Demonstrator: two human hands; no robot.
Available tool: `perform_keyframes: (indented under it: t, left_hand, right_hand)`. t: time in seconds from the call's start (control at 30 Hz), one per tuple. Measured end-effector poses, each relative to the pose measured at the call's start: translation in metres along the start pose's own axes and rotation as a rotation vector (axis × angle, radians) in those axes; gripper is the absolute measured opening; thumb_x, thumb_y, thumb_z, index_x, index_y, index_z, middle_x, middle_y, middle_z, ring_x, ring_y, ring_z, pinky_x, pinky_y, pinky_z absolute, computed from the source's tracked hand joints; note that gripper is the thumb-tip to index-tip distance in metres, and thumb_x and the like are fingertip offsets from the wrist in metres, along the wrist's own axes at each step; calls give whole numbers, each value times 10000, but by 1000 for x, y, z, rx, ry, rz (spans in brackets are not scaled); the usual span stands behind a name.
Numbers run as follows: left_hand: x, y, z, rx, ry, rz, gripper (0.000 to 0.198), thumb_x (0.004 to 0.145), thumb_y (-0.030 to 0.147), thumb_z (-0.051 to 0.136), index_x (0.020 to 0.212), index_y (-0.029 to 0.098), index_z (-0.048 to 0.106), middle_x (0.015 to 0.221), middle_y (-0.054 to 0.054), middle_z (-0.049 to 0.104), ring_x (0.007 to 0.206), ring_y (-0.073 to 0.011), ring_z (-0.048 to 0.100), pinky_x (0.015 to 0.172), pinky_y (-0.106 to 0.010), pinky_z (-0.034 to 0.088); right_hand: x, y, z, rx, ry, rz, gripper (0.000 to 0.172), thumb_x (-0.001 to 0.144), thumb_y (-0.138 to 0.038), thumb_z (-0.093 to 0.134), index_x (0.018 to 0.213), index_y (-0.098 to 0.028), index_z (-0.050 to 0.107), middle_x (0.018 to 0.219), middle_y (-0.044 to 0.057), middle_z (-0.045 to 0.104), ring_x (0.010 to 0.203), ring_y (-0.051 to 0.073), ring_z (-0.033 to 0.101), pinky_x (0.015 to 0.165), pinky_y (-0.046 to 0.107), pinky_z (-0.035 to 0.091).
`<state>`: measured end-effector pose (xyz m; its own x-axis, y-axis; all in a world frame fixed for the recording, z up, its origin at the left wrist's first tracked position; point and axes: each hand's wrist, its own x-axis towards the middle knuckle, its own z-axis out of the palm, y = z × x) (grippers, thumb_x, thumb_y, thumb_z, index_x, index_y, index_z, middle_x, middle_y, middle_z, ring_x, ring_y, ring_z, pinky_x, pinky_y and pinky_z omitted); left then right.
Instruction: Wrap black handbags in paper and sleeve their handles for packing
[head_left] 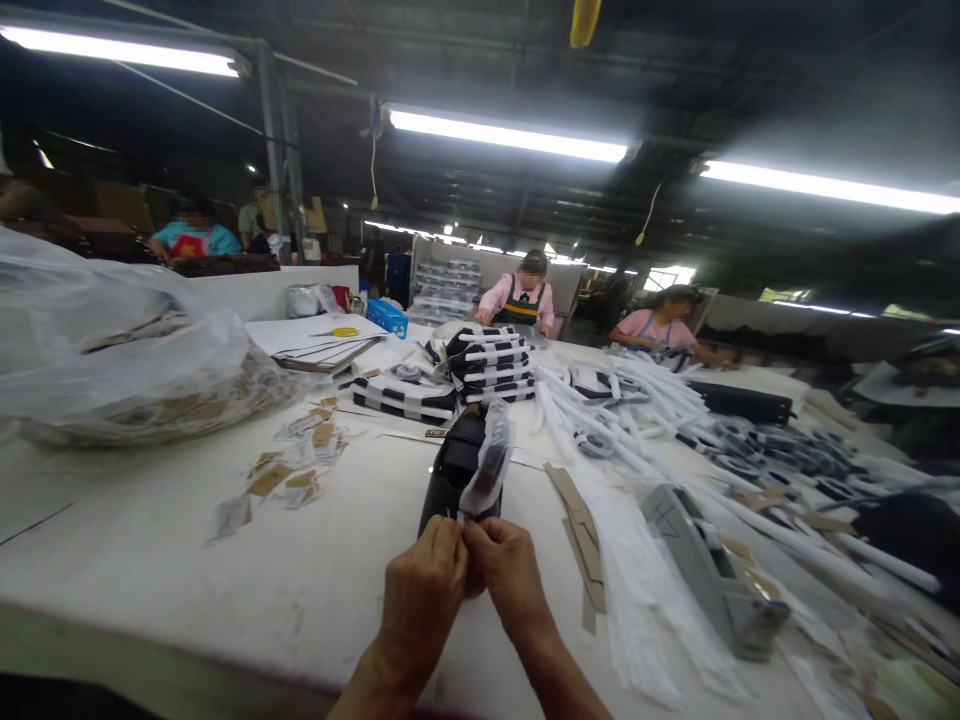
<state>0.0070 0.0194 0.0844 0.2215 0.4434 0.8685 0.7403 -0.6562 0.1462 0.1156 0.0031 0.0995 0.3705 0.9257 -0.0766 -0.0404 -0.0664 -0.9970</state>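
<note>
Head view: both of my hands were low at the near edge of the white table (150, 560), knuckles almost touching. My left hand (420, 592) and my right hand (511, 575) each pinched the lower end of a clear plastic sleeve (489, 462) between thumb and fingertips. The sleeve rose up and away from me with something dark inside; I could not tell what it was. Just behind it a black case (448, 478) lay on the table, its near end hidden by my fingers.

To my left was a scatter of paper tags (300, 465), with a big crumpled plastic bag (112, 340) beyond it. Straight ahead stood a stack of black-and-white striped pieces (489, 365). To my right, brown cardboard strips (579, 528) lay beside a grey tape dispenser (712, 572). A long spread of white strips (626, 415) ran back across the table.

On the far side, one person in pink with a dark apron (523, 292) faced me. Another person in pink (664, 318) leaned over the table.
</note>
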Motion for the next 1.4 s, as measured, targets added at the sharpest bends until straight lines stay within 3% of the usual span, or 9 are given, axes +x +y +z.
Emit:
perform_keyframes:
  t: [0.2,0.53,0.6,0.7,0.8,0.9,1.07,1.2,1.4]
  left_hand:
    - [-15,0,-1,84,2,81,243,988,108,348,1080,128,573,753,-32,611,588,-139,589,528,-243,421]
    - [-22,1,-8,96,-80,192,269,928,40,375,1053,118,600,788,-58,622,611,-182,580,550,-285,480]
    - [-28,-1,-11,-67,-137,93,270,958,119,410,1167,144,578,819,-54,623,662,-181,608,592,-279,508]
    - [-39,-8,-15,-407,-238,-216,300,950,263,498,1239,204,550,883,-47,628,754,-179,633,684,-278,538]
    - [-50,-14,-17,-701,-325,-581,309,885,368,573,1149,209,588,922,-51,650,801,-205,635,719,-308,539]
    - [-54,-15,-19,-940,-454,-790,330,875,484,564,1016,190,617,914,-57,679,788,-212,638,689,-293,516]
    - [-50,-10,-30,-871,-411,-884,386,890,564,505,881,198,624,747,-17,654,684,-189,602,628,-260,460]
    - [-47,-6,-35,-747,-335,-871,370,917,529,449,827,203,600,704,-4,618,663,-191,575,643,-274,445]
    - [-47,-10,-30,-912,-384,-968,308,851,489,598,882,184,572,706,11,592,626,-158,547,565,-241,419]
  right_hand:
    - [-4,-3,0,127,-115,112,548,579,-670,761,581,-175,528,499,-17,548,425,111,501,423,243,452]
    - [1,-5,3,27,-51,138,440,605,-539,750,568,-188,488,443,-37,514,391,111,494,369,225,410]
    - [1,-5,3,27,-37,116,425,633,-536,716,557,-190,482,433,-37,509,365,105,482,347,218,392]
    - [0,-6,3,19,-64,125,419,656,-558,685,591,-182,512,466,-11,565,361,120,521,349,225,424]
    - [-1,-6,4,15,-87,152,452,645,-597,691,613,-180,521,474,15,598,359,130,547,347,217,435]
    - [0,-4,5,34,-75,141,500,619,-636,715,616,-179,510,461,16,593,352,130,548,342,210,433]
    - [-5,-5,-1,68,-146,122,552,631,-685,706,650,-157,548,521,28,628,399,142,588,395,230,471]
    - [-16,-13,-8,108,-229,95,448,608,-511,800,753,-126,622,672,65,702,569,175,658,537,285,551]
    - [-23,-7,-1,122,-157,69,355,624,-383,782,824,-131,633,713,62,718,611,186,663,544,283,545]
